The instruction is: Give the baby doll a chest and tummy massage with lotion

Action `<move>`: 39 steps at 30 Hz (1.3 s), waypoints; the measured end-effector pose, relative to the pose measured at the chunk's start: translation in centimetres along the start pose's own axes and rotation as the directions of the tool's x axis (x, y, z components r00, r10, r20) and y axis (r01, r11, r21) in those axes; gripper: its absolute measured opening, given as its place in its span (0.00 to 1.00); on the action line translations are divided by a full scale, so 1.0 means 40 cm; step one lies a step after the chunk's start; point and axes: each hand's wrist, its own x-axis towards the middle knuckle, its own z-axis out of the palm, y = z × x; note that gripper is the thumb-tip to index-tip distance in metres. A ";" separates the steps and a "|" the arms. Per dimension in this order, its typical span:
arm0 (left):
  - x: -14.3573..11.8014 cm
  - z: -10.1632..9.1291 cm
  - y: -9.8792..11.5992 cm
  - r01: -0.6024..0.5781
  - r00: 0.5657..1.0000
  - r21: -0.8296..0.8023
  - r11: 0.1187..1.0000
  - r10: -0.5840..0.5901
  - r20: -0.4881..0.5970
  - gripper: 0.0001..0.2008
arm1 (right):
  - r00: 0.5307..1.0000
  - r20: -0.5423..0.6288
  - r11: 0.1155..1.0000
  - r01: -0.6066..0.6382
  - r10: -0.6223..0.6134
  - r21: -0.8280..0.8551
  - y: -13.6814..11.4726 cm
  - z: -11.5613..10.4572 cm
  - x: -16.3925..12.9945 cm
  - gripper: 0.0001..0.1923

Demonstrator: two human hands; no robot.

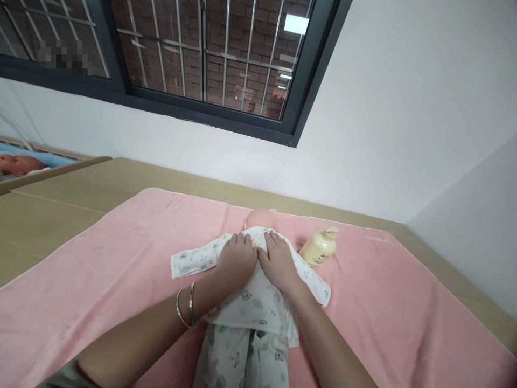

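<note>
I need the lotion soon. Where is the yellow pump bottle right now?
In the head view, the yellow pump bottle lies on the pink towel, just right of the doll, beside the right hand.

Pink towel (pixel 121 258) spread flat under and around both hands, over a tan wooden surface (pixel 60 215) that runs out to the left and along the far edge. Cream pump bottle (pixel 318 248) lying on its side on the towel, just right of the right hand. Beyond the hands, white wall (pixel 404 108) with a dark-framed barred window (pixel 202 59); far left, a wooden-edged cot (pixel 36 161) with blue lining.
</note>
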 end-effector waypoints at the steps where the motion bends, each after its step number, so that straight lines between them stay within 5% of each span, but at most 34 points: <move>1: -0.006 -0.001 0.008 0.003 1.000 -0.002 1.000 -0.003 -0.014 0.16 | 0.999 0.029 0.999 0.023 -0.024 0.029 0.014 -0.010 0.003 0.31; 5: -0.006 -0.011 0.010 -0.018 0.999 -0.120 0.993 0.012 -0.051 0.17 | 0.996 0.083 0.997 0.017 -0.023 0.071 0.034 -0.030 0.002 0.33; 10: 0.045 -0.006 -0.059 0.080 0.996 -0.282 0.956 -0.063 0.066 0.16 | 0.999 -0.021 0.982 -0.039 0.036 -0.184 -0.058 0.013 -0.042 0.28; 13: 0.052 0.018 -0.071 0.096 0.995 -0.247 0.964 -0.089 0.037 0.18 | 1.000 -0.023 0.979 -0.010 0.005 -0.203 -0.085 0.023 -0.057 0.28; 21: -0.016 0.038 0.016 0.045 0.993 -0.036 0.998 -0.049 -0.105 0.20 | 0.996 0.033 0.995 -0.081 0.084 -0.064 -0.003 -0.018 -0.002 0.30; 28: 0.030 0.018 -0.055 -0.147 0.989 -0.113 0.983 0.150 0.015 0.14 | 1.000 0.008 0.984 -0.020 0.022 -0.178 -0.079 0.000 -0.054 0.28; 39: 0.003 0.031 0.008 0.087 0.990 -0.057 0.995 -0.093 -0.110 0.18 | 0.997 0.019 0.996 -0.068 0.069 -0.054 -0.009 -0.010 0.004 0.30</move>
